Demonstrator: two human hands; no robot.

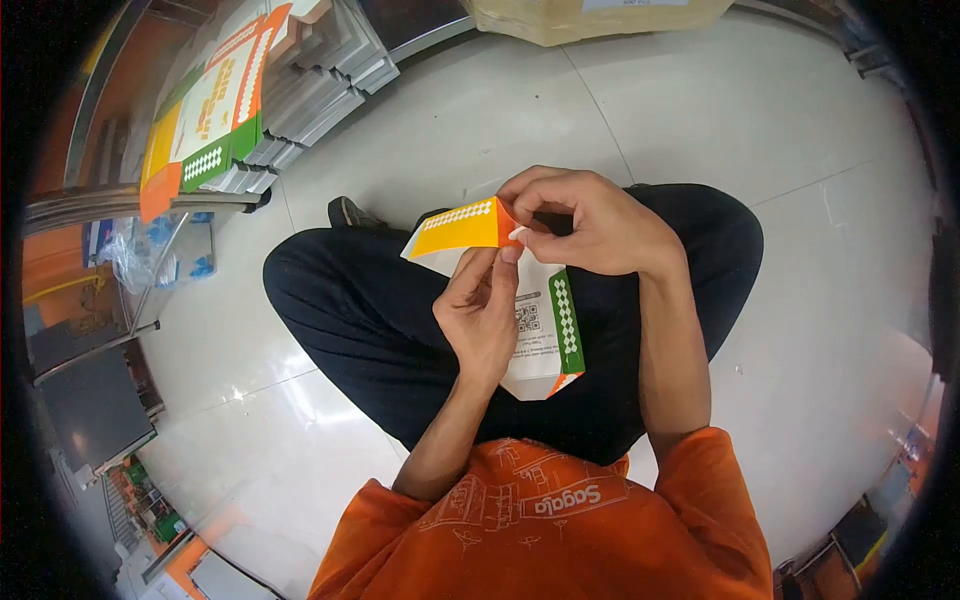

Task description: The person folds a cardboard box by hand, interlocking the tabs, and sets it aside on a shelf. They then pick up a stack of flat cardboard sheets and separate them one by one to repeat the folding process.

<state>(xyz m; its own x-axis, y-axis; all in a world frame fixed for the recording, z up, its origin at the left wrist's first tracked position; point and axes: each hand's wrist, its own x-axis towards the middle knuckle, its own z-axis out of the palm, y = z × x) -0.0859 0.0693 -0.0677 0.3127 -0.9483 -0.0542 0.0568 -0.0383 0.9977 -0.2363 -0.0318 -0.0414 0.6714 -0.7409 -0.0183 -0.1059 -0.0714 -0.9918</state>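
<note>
A partly folded printed carton (545,345) rests on my lap, with a yellow panel, an orange corner, a green diamond-patterned side and a white face carrying a QR code. My left hand (482,315) is closed on its near edge, thumb and fingers meeting just under the orange corner. My right hand (605,225) is closed around that same corner from the other side, its fingers curled over the top. Between the thumbs shows a small white bit (517,233), which may be a tab of the carton. The carton's underside is hidden.
At the upper left, a stack of flat printed cartons (225,100) lies on a metal-framed rack. Below it hangs a clear plastic bag (145,255). A large yellowish wrapped package (590,20) sits on the tiled floor (820,270) ahead of my crossed legs.
</note>
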